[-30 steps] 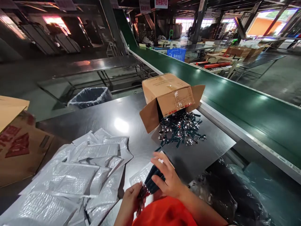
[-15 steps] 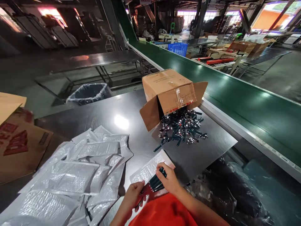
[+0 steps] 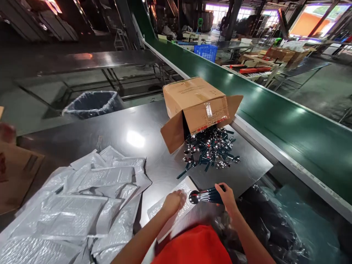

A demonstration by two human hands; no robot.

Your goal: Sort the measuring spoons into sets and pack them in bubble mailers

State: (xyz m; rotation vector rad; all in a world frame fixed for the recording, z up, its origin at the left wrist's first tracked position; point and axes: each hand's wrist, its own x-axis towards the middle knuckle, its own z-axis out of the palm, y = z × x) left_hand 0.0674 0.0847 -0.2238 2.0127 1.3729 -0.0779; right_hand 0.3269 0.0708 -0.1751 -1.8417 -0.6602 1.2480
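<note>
My right hand [image 3: 227,198] grips a bundle of spoons [image 3: 207,195] by their dark handles, the shiny bowls pointing left. Beneath and beside the bowls, a white bubble mailer [image 3: 162,207] lies at the table's front edge. My left hand [image 3: 176,201] rests on that mailer with fingers curled at its upper side; whether they pinch it is blurred. Behind them, a heap of loose spoons [image 3: 210,148] spills from the open cardboard box [image 3: 196,97], which lies on its side. To the left is a pile of white bubble mailers [image 3: 82,205].
The metal table [image 3: 154,128] borders a green conveyor belt [image 3: 264,106] on the right. A lined bin [image 3: 93,106] stands beyond its far edge. Another carton [image 3: 16,172] is at the left, and clear plastic bags [image 3: 291,227] lie at the lower right.
My right hand has moved right with the spoons, whose bowls now show. My left hand has moved up and right onto the mailer. The view has shifted slightly.
</note>
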